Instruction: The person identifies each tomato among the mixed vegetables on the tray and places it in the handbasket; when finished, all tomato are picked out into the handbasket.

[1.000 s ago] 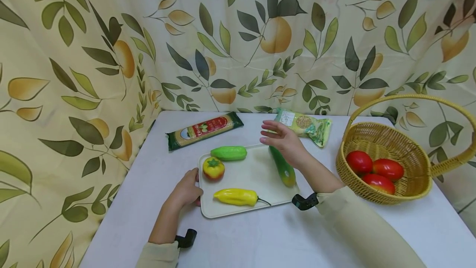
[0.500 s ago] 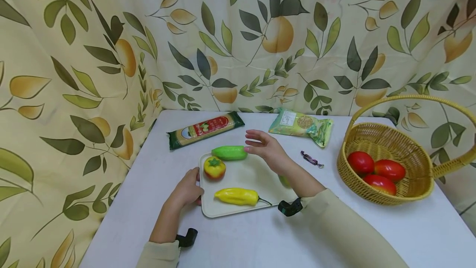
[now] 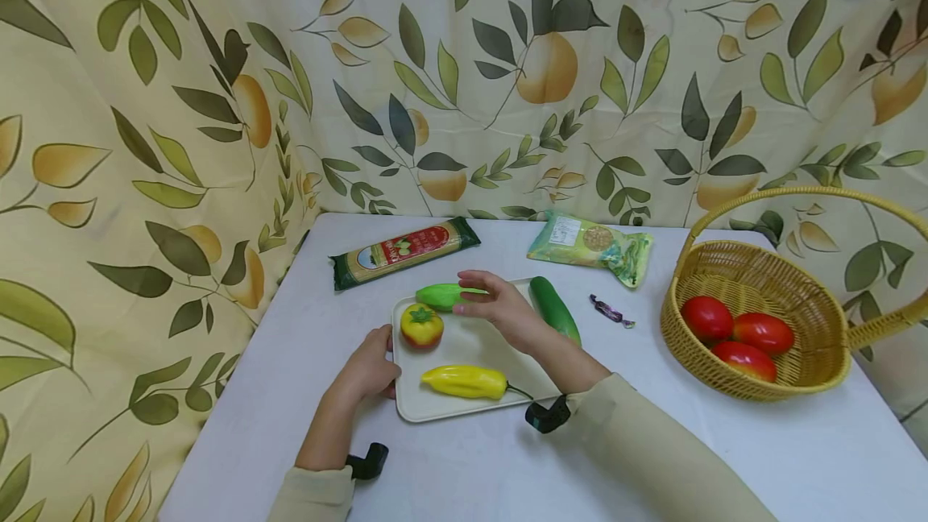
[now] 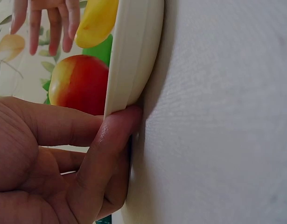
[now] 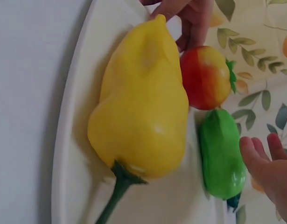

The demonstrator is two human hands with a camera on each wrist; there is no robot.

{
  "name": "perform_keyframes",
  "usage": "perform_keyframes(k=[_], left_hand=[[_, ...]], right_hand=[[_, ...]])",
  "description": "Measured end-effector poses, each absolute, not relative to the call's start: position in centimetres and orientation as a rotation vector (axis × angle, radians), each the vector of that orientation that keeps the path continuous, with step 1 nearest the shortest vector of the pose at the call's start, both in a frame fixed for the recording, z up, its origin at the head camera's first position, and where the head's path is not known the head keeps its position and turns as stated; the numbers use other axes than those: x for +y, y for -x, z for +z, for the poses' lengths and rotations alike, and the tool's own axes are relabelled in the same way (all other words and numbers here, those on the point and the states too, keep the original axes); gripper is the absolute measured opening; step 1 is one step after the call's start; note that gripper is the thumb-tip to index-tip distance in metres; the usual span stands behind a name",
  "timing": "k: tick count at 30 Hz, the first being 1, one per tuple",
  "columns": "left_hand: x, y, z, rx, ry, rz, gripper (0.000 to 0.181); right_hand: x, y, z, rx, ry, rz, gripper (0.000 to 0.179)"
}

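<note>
My left hand (image 3: 370, 365) pinches the left edge of a cream tray (image 3: 464, 346); the left wrist view shows thumb and fingers at its rim (image 4: 134, 56). Above the tray, my right hand (image 3: 503, 314) has loosely spread fingers and holds nothing. Its fingertips overlap the right end of a light green, squash-like vegetable (image 3: 437, 296) in the head view; in the right wrist view they are beside this green vegetable (image 5: 221, 154). Also on the tray are a red-and-yellow persimmon-like fruit (image 3: 422, 329), a yellow pepper (image 3: 464, 382) with a dark stem, and a dark green cucumber (image 3: 553, 306), partly behind the right arm.
Behind the tray lie a long pasta packet (image 3: 406, 252) and a green-yellow bag (image 3: 590, 246). A small wrapped candy (image 3: 611, 310) rests right of the tray. Farther right stands a handled wicker basket (image 3: 812, 345) containing red tomato-like fruits (image 3: 763, 333). Patterned curtains border the table.
My right hand has moved left from over the cucumber to the light green vegetable, uncovering the cucumber's upper part and the candy. My left hand stays at the tray's edge.
</note>
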State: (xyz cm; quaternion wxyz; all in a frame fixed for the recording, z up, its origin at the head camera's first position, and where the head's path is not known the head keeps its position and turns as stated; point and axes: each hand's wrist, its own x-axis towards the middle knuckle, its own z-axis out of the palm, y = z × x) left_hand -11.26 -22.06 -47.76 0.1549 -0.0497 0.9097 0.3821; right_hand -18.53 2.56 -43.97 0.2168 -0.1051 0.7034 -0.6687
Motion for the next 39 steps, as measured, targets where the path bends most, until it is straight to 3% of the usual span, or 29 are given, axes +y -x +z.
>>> perform_keyframes(k=[39], left_hand=[[-22.2,11.3,-48.3,2.605,0.159,1.102,0.072]], right_hand=[[-2.7,16.0,-45.9,2.162,0.318,-1.686,0.062]])
